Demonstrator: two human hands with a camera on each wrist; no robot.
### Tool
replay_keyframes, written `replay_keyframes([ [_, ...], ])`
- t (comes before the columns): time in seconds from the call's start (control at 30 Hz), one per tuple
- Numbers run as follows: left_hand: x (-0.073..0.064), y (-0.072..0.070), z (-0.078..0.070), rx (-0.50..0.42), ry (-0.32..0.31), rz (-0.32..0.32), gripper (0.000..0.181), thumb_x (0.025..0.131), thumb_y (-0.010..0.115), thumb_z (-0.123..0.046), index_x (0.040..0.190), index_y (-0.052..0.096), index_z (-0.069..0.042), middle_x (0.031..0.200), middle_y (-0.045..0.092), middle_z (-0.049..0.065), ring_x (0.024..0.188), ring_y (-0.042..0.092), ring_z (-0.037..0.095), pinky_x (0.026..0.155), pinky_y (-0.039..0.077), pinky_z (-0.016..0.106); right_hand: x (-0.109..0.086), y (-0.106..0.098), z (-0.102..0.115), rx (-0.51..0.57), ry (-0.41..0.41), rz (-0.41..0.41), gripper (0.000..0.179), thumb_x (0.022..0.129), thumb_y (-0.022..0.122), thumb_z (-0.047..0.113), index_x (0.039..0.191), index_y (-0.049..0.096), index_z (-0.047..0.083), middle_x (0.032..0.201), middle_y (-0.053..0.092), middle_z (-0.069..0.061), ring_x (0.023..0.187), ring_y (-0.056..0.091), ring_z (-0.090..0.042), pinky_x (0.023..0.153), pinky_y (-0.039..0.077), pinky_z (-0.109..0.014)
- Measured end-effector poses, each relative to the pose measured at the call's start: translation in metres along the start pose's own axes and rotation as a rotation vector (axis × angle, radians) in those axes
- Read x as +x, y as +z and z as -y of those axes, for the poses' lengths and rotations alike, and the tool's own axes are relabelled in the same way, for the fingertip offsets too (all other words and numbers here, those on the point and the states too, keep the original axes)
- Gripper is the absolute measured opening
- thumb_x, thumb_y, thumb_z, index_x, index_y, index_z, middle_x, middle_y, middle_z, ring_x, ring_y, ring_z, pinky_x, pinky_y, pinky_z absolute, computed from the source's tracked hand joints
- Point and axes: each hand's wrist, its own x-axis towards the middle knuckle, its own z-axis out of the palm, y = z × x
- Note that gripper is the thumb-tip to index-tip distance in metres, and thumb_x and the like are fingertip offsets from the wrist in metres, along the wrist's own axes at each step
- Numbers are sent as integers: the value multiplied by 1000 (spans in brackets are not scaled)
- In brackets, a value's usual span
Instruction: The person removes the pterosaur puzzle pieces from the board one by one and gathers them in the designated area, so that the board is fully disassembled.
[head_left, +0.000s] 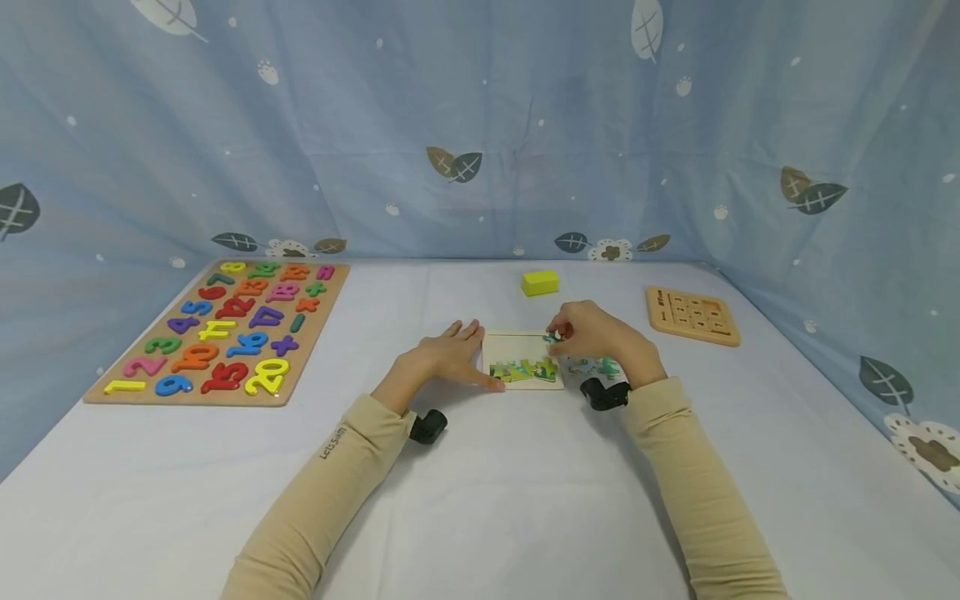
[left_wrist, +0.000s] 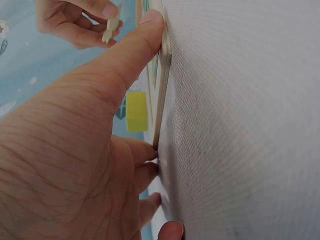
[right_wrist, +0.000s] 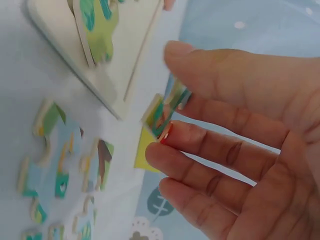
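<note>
A light wooden puzzle tray (head_left: 517, 343) lies mid-table, its near side filled with joined green and yellow jigsaw pieces (head_left: 522, 371). My left hand (head_left: 448, 358) rests at the tray's left edge, thumb on the near corner and fingers spread straight; in the left wrist view the thumb (left_wrist: 135, 50) touches the rim. Above the tray's right side, my right hand (head_left: 600, 333) pinches one jigsaw piece (right_wrist: 162, 112) between thumb and fingers, tilted off the surface. Several loose jigsaw pieces (right_wrist: 52, 155) lie right of the tray, partly hidden by the right hand in the head view.
A wooden number board (head_left: 247, 397) with colourful numerals lies at the left. Behind the tray stands a yellow-green block (head_left: 540, 282). A small wooden number board (head_left: 693, 317) lies at the right. A blue patterned curtain (head_left: 480, 108) hangs along the back and sides.
</note>
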Motion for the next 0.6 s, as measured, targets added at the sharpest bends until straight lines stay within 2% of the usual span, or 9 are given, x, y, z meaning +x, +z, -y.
replay_keyframes([
  [0.17,0,0,0,-4,5,-2,111,80,58,-70,156,2,-12,163,-4,2,150,-5,30,116,18,57,-6,-6,-10,-10,20,-3,32,83,73,13,109,70,-5,99,65,-16,84,59,-22,75,51,-36],
  [0.4,1,1,1,0,8,-3,110,81,58,-70,156,2,-12,163,-4,3,150,-5,30,116,19,58,-17,-16,-26,-13,18,-4,33,83,73,12,108,70,-9,92,65,-18,79,58,-23,70,49,-35],
  [0.6,1,2,1,5,13,-12,109,81,57,-70,156,3,-12,164,-3,3,151,-4,30,115,20,59,-25,-22,-34,-14,76,19,36,84,72,13,112,68,-9,95,67,-18,77,57,-21,66,48,-32],
])
